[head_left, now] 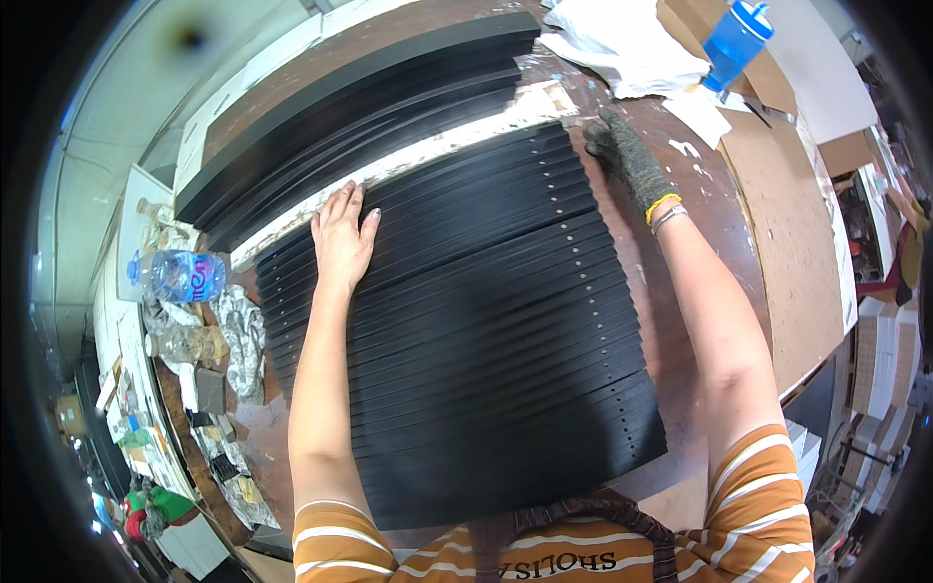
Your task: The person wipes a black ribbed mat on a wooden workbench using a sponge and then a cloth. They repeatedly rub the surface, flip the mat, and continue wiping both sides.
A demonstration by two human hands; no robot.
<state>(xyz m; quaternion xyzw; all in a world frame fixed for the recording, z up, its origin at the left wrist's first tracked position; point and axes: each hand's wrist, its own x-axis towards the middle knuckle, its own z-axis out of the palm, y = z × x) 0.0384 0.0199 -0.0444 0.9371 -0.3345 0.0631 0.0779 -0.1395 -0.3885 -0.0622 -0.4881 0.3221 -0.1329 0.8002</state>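
- The left hand is bare and lies flat, fingers stretched out, on the far left end of the black slats; it presses, it does not grasp anything.
- The right hand, in a dark knitted glove, rests at the far right end of the same row, at about 1 o'clock from the picture centre; its fingers seem loosely bent against the edge, but I cannot tell if they hold a slat, because the glove is dark on a dark bench.
- The black slats lie side by side, touching, in one row in the middle of the bench, from about 12 o'clock down to the person's body at 6 o'clock; small holes show near their right ends.
- A second group of longer black boards lies beyond, at 11 o'clock, apart from the row by a pale strip.
- To do this step well, in my judgement, both hands should push evenly so the ends stay level; the palm should stay flat so no slat rides over its neighbour.
- A blue bottle stands at 1 o'clock; a clear water bottle lies at 9 o'clock.
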